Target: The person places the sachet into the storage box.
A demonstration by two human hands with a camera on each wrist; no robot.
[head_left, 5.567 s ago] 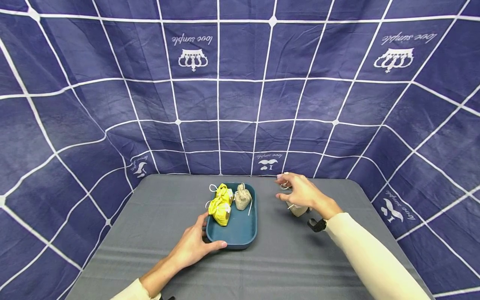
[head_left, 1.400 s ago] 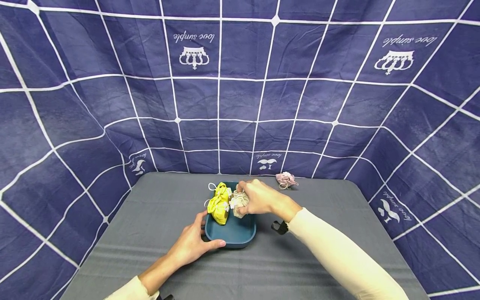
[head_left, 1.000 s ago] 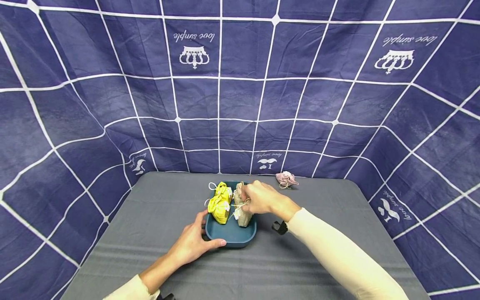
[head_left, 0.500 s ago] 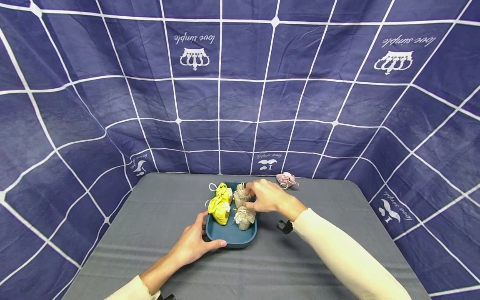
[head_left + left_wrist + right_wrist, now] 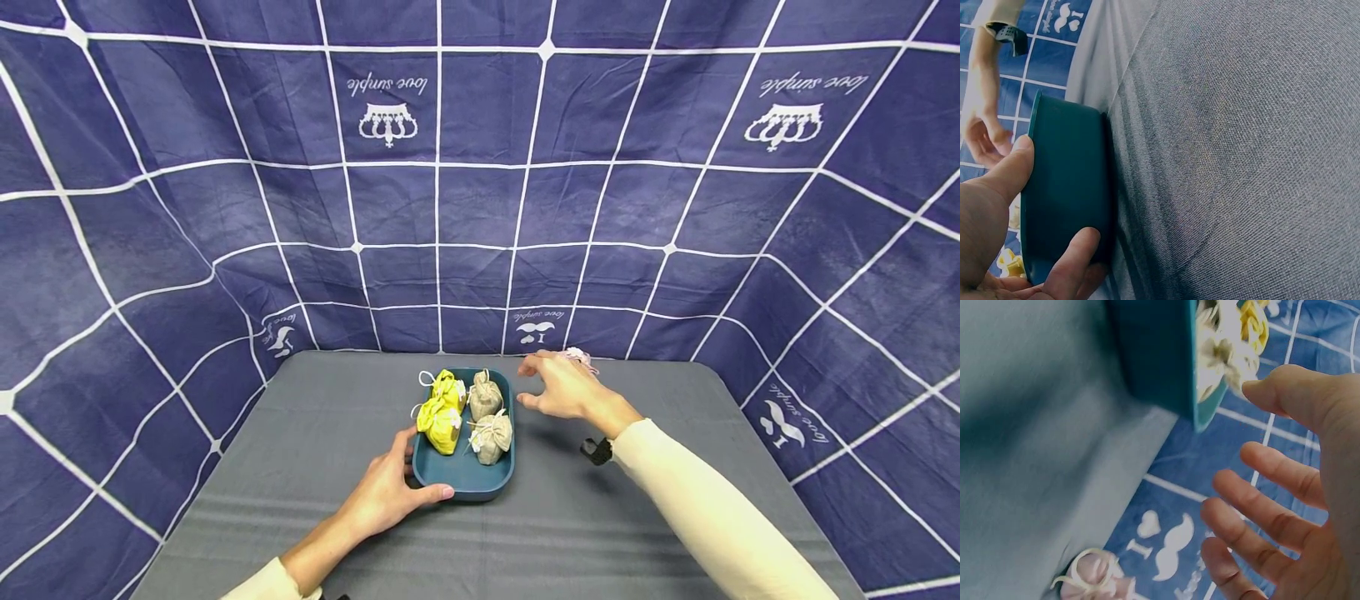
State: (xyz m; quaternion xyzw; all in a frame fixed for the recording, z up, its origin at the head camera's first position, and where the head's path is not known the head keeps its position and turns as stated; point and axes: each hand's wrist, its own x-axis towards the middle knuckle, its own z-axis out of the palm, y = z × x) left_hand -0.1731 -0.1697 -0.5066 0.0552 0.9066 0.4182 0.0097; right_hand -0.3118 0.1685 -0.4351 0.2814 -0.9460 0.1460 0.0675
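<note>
My left hand holds the near left corner of a teal tray, thumb on the rim and fingers against the outer wall, as the left wrist view also shows. Two yellow drawstring pouches lie along the tray's left side. Opposite them are two beige drawstring pouches, a far one and a near one. My right hand hovers just right of the tray with fingers spread and nothing in them. Behind it, a pink drawstring pouch lies on the table, mostly hidden in the head view.
The grey table ends at the back against a blue cloth with a white grid, which also hangs along both sides. The pink pouch lies close to that back edge.
My right hand fetched a beige pouch from the table's right, set it in the tray's near right part, let go and moved off rightward. The left hand stayed on the tray.
</note>
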